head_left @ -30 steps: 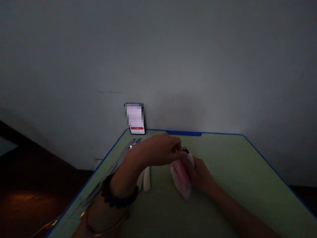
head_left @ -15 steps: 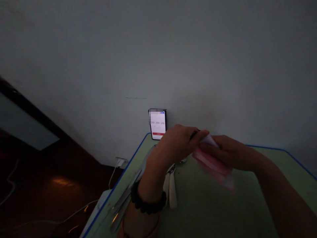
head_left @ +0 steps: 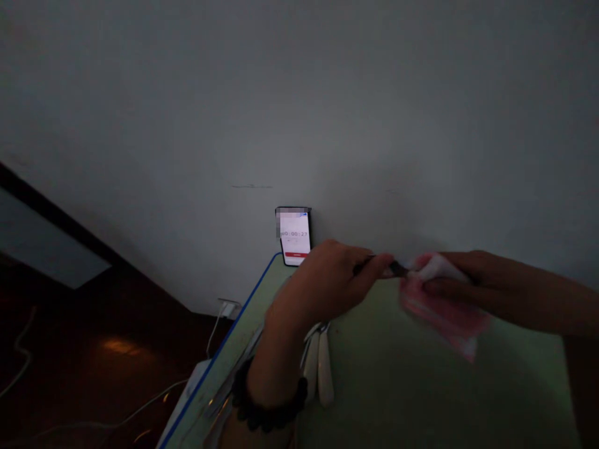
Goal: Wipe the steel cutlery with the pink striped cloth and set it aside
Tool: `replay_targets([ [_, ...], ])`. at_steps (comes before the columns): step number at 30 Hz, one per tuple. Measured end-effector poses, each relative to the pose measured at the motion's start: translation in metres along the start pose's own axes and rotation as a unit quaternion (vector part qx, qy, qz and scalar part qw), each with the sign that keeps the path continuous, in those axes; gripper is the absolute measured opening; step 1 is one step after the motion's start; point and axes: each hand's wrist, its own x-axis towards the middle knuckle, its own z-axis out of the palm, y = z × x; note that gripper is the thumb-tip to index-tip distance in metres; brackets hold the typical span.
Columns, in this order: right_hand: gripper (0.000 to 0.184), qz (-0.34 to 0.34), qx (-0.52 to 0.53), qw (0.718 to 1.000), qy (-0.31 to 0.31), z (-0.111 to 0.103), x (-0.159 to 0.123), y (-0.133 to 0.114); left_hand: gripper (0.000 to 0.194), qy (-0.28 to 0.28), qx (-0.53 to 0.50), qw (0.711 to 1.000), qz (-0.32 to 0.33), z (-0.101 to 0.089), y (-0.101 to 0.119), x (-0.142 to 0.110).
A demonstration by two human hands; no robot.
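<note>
My left hand (head_left: 322,280), with a dark beaded bracelet on its wrist, is closed on a thin, dark, shiny piece of cutlery (head_left: 397,268). Its kind is hidden by my fingers and the cloth. In my right hand (head_left: 482,280) a pink and white cloth (head_left: 444,308) is pinched around the far end of that cutlery, its loose corner hanging down blurred. Both hands are above the green table (head_left: 402,393). Below my left wrist lie pieces of cutlery with white handles (head_left: 326,371), their heads partly covered by my arm.
A phone (head_left: 296,234) with a running timer leans on the grey wall (head_left: 374,112) at the table's back corner. Long metal cutlery (head_left: 234,374) lies along the blue left edge. A plugged-in charger (head_left: 228,308) and its white cable are left of the table, above a dark floor.
My right hand and the cloth have moved right, away from my left hand, baring part of the cutlery between them. My left hand has stayed nearly in place.
</note>
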Motion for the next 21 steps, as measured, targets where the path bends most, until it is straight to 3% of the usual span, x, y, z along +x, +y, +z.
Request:
replay_targets([
  [3, 0.025, 0.018, 0.000, 0.999, -0.048, -0.005, -0.009, -0.009, 0.046, 0.003, -0.002, 1.000, 0.002, -0.003, 0.011, -0.002],
  [6, 0.028, 0.020, -0.002, 0.998, -0.058, -0.003, -0.014, -0.021, 0.044, 0.007, -0.004, 1.000, -0.001, -0.004, 0.021, -0.004],
  [10, 0.031, 0.001, 0.008, 0.999, -0.046, -0.001, -0.021, -0.029, 0.022, 0.021, -0.048, 0.999, -0.003, -0.008, 0.028, -0.013],
  [14, 0.034, 0.008, 0.062, 0.998, -0.032, -0.001, -0.031, -0.016, 0.039, 0.050, -0.092, 0.994, 0.041, -0.014, 0.032, -0.019],
  [17, 0.039, 0.024, 0.108, 0.993, -0.038, 0.000, -0.040, 0.001, 0.032, 0.058, -0.084, 0.991, 0.090, -0.016, 0.037, -0.017],
  [21, 0.042, 0.047, 0.126, 0.990, -0.046, 0.001, -0.050, 0.009, 0.024, 0.045, -0.079, 0.991, 0.101, -0.010, 0.044, -0.011],
])
